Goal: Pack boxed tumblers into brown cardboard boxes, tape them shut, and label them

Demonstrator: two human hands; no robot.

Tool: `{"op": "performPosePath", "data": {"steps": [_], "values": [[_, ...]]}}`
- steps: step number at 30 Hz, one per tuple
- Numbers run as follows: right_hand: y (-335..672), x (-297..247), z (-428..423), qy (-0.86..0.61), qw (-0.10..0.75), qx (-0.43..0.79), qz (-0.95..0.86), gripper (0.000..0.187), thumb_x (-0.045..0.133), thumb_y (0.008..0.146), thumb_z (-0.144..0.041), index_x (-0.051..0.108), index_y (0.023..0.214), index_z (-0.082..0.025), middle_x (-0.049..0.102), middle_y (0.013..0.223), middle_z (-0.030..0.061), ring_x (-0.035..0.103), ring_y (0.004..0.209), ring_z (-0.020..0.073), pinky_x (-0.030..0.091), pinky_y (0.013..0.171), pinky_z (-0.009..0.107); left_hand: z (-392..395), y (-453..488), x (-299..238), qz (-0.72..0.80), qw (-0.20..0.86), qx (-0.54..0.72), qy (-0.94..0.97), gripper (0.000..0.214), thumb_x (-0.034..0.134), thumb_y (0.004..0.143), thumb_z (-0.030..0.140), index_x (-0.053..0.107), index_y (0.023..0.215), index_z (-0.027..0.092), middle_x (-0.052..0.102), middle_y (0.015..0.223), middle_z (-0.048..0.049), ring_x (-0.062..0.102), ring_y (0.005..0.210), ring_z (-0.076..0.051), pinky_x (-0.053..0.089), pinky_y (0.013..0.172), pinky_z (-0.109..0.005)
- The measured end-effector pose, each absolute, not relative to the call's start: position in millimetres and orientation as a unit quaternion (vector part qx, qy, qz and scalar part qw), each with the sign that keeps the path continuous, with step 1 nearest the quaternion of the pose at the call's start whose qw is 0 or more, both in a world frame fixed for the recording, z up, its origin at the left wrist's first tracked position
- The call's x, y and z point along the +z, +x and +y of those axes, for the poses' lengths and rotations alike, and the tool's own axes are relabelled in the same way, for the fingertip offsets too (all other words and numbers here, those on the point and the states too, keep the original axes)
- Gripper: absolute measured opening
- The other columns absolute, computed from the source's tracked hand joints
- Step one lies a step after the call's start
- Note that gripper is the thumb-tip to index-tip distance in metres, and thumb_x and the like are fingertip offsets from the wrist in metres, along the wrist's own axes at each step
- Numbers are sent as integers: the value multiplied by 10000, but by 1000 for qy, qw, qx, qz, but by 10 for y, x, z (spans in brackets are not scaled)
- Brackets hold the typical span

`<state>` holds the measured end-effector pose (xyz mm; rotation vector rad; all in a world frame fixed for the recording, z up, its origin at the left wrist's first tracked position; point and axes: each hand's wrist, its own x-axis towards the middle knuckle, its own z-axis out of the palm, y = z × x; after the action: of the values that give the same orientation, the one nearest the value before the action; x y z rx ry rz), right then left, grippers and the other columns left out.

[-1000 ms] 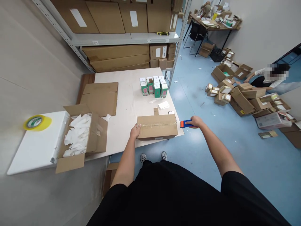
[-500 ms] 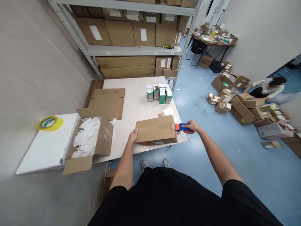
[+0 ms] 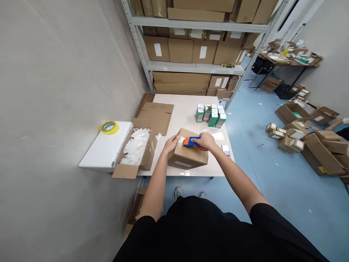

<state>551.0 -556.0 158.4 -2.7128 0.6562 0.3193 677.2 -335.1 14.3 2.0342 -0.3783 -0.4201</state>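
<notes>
A closed cardboard box [image 3: 191,155] stands at the near edge of the white table [image 3: 188,98], turned at an angle. My left hand [image 3: 171,144] grips its left end, thumb near the top edge. In my right hand [image 3: 206,141] is a blue tape dispenser [image 3: 194,142] with an orange front, its fingers wrapped round the handle. The dispenser's front rests at the top of the box near the left end, where shiny clear tape shows. Part of the tape roll is hidden under the right hand.
Several green-and-white small boxes [image 3: 214,115] stand behind on the right. To the left are an open carton [image 3: 151,153] of white paper, a flattened cardboard sheet [image 3: 159,112] and a yellow tape roll [image 3: 109,127] on a white slab. Shelving [image 3: 191,67] rises behind; a phone-like item [image 3: 226,150] lies right.
My right hand has brought the tape dispenser leftward from the box's right end to near my left hand. The box has been turned. The view has swung left.
</notes>
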Motion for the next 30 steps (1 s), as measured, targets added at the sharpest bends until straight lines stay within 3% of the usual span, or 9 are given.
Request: {"op": "performPosePath", "data": {"steps": [5, 15, 23, 30], "values": [[6086, 1736, -5042, -962, 137, 160, 174, 663, 691, 858, -710, 770, 1145, -118, 779, 1147, 213, 749, 1019, 310, 505, 740, 283, -3135, 6870, 307, -131, 452, -208, 858, 582, 498, 1029, 593, 692, 1376, 167, 679, 1439, -152, 601, 1378, -328, 442, 1144, -390], [6375, 1623, -4924, -966, 114, 208, 105, 723, 792, 754, -740, 770, 1143, -132, 784, 1125, 202, 757, 1000, 301, 529, 758, 287, -2942, 6583, 65, -49, 497, -193, 845, 530, 410, 1074, 476, 667, 1408, 155, 665, 1462, -140, 597, 1387, -306, 441, 1161, -409], [6161, 1479, -5472, -967, 112, 199, 110, 735, 762, 741, -796, 780, 1096, -152, 789, 1084, 178, 751, 978, 300, 503, 716, 283, -3422, 6471, 40, -81, 466, -191, 860, 560, 394, 1082, 513, 617, 1462, 168, 651, 1480, -138, 585, 1404, -306, 436, 1168, -407], [5657, 1470, -6457, -962, 96, 182, 181, 618, 761, 772, -751, 785, 935, -155, 780, 964, 150, 726, 902, 270, 429, 646, 280, -3591, 6520, 50, -95, 453, -210, 861, 549, 444, 1068, 562, 669, 1389, 178, 702, 1411, -126, 635, 1345, -301, 464, 1140, -393]]}}
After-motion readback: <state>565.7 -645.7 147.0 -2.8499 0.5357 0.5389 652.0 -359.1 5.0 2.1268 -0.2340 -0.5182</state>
